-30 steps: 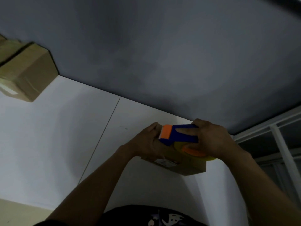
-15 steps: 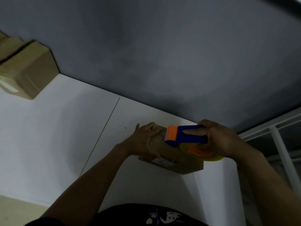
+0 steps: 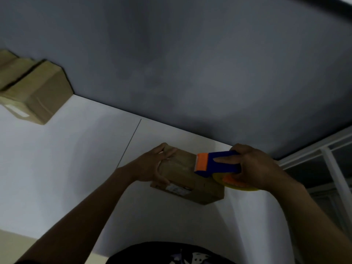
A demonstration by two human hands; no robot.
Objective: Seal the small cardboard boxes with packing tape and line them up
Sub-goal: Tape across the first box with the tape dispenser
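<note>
A small brown cardboard box (image 3: 198, 184) lies on the white table (image 3: 76, 153) near its far edge, a white label on its near side. My left hand (image 3: 152, 166) grips the box's left end, fingers over the top and thumb down the near side. My right hand (image 3: 251, 166) holds a blue and orange tape dispenser (image 3: 217, 164) with a yellow tape roll, its orange blade end resting on the right part of the box top.
Two more brown boxes (image 3: 36, 92) stand side by side at the table's far left. A dark grey wall rises behind the table. White metal rails (image 3: 331, 164) run past the table's right edge.
My right hand has drawn the tape dispenser to the right along the box top. My left hand has stayed on the box's left end, and more of the top now shows.
</note>
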